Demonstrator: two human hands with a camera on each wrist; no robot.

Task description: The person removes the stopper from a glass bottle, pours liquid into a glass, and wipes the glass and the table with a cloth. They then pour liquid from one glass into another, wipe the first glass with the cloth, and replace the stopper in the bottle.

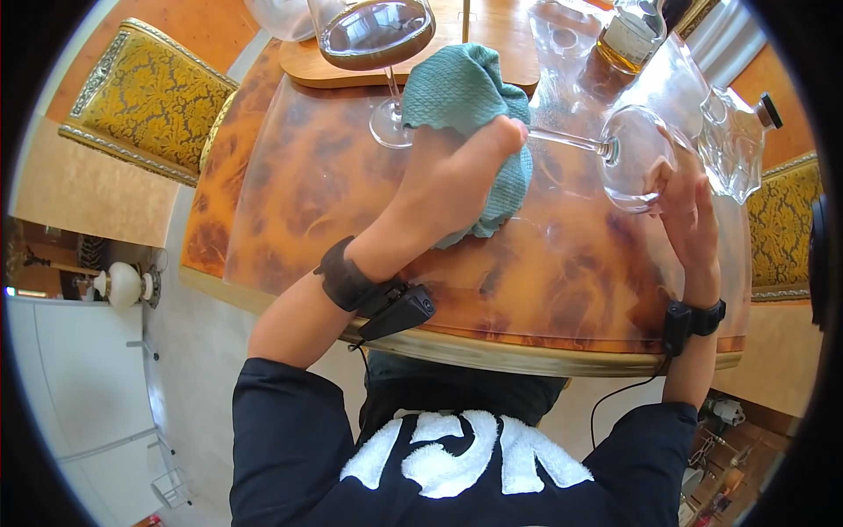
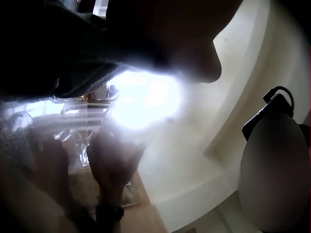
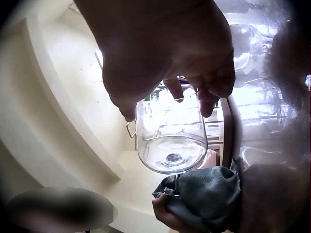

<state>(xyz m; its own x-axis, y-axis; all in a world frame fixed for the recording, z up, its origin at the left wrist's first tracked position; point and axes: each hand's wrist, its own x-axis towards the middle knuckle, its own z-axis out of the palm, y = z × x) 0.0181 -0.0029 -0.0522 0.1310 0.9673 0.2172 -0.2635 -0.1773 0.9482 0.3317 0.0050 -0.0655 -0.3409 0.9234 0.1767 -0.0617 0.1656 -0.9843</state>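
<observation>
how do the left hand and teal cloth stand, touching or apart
Touching. The head view shows the left hand gripping the teal cloth, which bunches around that hand.

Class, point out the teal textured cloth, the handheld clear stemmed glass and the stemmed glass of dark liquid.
Teal textured cloth (image 1: 460, 91): head view, bunched upper part.
Handheld clear stemmed glass (image 3: 171, 132): right wrist view, bowl.
Stemmed glass of dark liquid (image 1: 376, 37): head view, bowl.
</observation>
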